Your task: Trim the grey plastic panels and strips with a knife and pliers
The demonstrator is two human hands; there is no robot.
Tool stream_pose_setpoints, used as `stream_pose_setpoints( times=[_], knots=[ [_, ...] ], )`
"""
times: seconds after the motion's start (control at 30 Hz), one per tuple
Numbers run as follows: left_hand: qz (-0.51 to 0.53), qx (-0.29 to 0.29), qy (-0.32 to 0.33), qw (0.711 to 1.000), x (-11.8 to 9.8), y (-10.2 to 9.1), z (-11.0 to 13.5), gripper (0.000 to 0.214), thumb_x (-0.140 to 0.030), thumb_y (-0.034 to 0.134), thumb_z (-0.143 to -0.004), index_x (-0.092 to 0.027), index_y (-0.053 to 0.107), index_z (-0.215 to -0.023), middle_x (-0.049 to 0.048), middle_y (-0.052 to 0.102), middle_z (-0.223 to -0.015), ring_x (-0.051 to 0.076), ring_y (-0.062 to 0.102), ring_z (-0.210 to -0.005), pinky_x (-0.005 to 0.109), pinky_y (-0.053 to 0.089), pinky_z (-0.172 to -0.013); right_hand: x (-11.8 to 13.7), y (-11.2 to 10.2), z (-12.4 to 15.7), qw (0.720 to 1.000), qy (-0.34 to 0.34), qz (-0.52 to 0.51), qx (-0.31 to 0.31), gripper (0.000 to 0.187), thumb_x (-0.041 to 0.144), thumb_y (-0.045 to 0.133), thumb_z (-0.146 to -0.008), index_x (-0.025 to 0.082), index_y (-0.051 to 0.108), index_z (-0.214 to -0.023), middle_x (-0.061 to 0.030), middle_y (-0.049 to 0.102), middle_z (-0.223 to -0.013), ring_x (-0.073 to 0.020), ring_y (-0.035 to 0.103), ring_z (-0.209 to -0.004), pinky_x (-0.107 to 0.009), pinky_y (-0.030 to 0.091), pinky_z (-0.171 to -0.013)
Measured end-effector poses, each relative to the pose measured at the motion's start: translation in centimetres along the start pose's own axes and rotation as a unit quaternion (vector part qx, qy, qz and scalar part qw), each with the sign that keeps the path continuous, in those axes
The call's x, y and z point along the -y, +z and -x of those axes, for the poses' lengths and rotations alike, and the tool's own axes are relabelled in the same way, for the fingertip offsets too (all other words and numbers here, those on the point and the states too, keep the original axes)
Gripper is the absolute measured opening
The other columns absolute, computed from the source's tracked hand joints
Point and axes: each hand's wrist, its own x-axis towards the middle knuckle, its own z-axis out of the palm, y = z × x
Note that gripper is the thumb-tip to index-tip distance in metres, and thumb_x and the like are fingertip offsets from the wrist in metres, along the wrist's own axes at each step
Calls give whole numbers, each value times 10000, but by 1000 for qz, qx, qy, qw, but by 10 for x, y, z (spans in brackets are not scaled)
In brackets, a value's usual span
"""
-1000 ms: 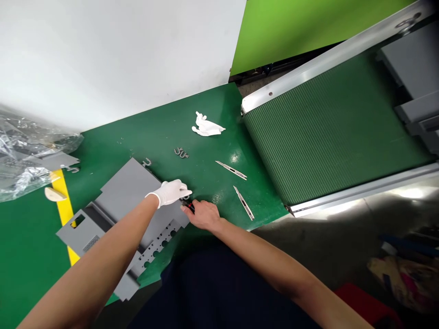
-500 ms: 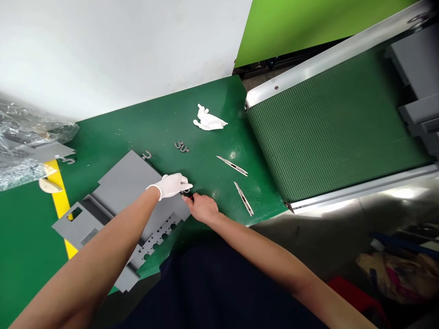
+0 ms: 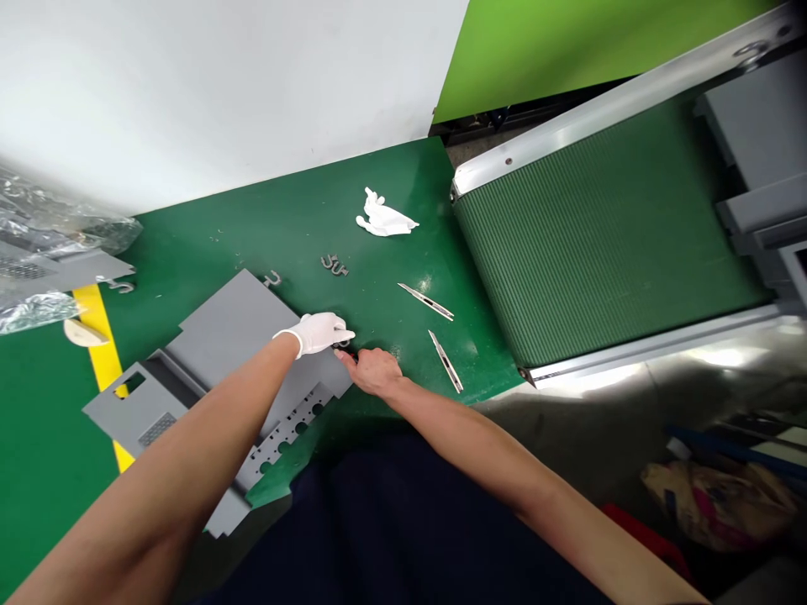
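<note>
My left hand (image 3: pixel 321 334), in a white glove, has its fingers pinched at a small grey hook-shaped clip (image 3: pixel 342 343) on the right edge of a grey bent panel (image 3: pixel 243 323). Bare and closed, my right hand (image 3: pixel 376 370) is just beside it, around a small dark object mostly hidden by the fingers, its front end at the clip. The panel lies flat on the green tabletop (image 3: pixel 277 218). Another hook-shaped clip (image 3: pixel 272 278) sits at the panel's far edge.
Two loose hook clips (image 3: pixel 334 265) lie beyond the panel. A crumpled white glove (image 3: pixel 386 217) and two slim utility knives (image 3: pixel 427 302) are to the right. A ribbed green conveyor (image 3: pixel 605 244) adjoins the table. Plastic-wrapped grey panels (image 3: pixel 50 260) are at left.
The view has shifted slightly. Both hands stay at the panel's right edge, with the right fingers moved slightly up against the clip.
</note>
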Motion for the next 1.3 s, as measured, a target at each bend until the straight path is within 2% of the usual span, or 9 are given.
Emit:
stream_pose_setpoints(
  times=[0.2, 0.4, 0.53, 0.77, 0.9, 1.03, 1.13, 1.3],
  knots=[
    [-12, -9, 7, 1000, 3, 1, -6, 514, -657, 455, -898, -234, 747, -872, 84, 758, -1063, 276, 663, -917, 395, 473, -915, -2, -4, -6, 1000, -10, 23, 9, 953, 810, 144, -980, 111, 784, -1076, -262, 764, -1107, -374, 731, -1067, -471, 560, -922],
    [-15, -51, -3, 999, 3, 4, -3, 536, -664, 458, -894, -250, 787, -975, 122, 704, -1243, 349, 626, -1117, 427, 465, -953, -4, -4, -9, 999, -19, 42, 5, 921, 796, 165, -989, 120, 785, -1065, -257, 764, -1107, -368, 729, -1074, -466, 549, -945],
    [6, -61, -3, 998, 2, 4, 3, 516, -650, 474, -889, -242, 786, -941, 105, 726, -1194, 318, 653, -1035, 424, 463, -949, -2, -4, -7, 999, -16, 50, -7, 929, 793, 153, -990, 115, 783, -1066, -263, 761, -1117, -379, 726, -1064, -479, 552, -927],
    [59, -78, 23, 995, 1, 0, 18, 477, -634, 522, -867, -218, 755, -890, 67, 733, -1184, 247, 671, -973, 317, 504, -843, 5, -6, 0, 999, 3, 49, -22, 949, 819, 131, -974, 130, 774, -1090, -250, 765, -1131, -375, 727, -1076, -486, 551, -924],
    [77, -81, 48, 993, 2, 0, 23, 467, -618, 507, -875, -208, 728, -845, 61, 722, -1145, 214, 672, -946, 278, 510, -820, 7, -5, 1, 998, 3, 51, -31, 918, 804, 152, -986, 126, 743, -1169, -244, 762, -1155, -366, 727, -1091, -477, 546, -932],
    [70, -79, 46, 993, 1, 1, 19, 474, -612, 495, -875, -208, 738, -832, 76, 723, -1147, 237, 667, -967, 298, 501, -849, 6, -6, -1, 998, -3, 54, -25, 938, 810, 143, -982, 120, 766, -1113, -250, 767, -1125, -366, 729, -1082, -473, 544, -932],
    [53, -75, 17, 996, -1, 3, 12, 481, -605, 490, -881, -208, 760, -847, 97, 741, -1122, 282, 668, -976, 361, 488, -885, 3, -7, -3, 999, -7, 52, -14, 962, 816, 126, -976, 119, 782, -1069, -250, 769, -1110, -367, 730, -1070, -469, 546, -927],
    [43, -50, -23, 998, -3, 4, -2, 426, -580, 538, -876, -223, 766, -828, 82, 768, -902, 292, 683, -912, 415, 470, -929, -2, -6, -9, 999, -16, 47, -2, 986, 831, 109, -963, 120, 783, -1070, -248, 766, -1111, -366, 721, -1075, -456, 542, -932]
  ],
)
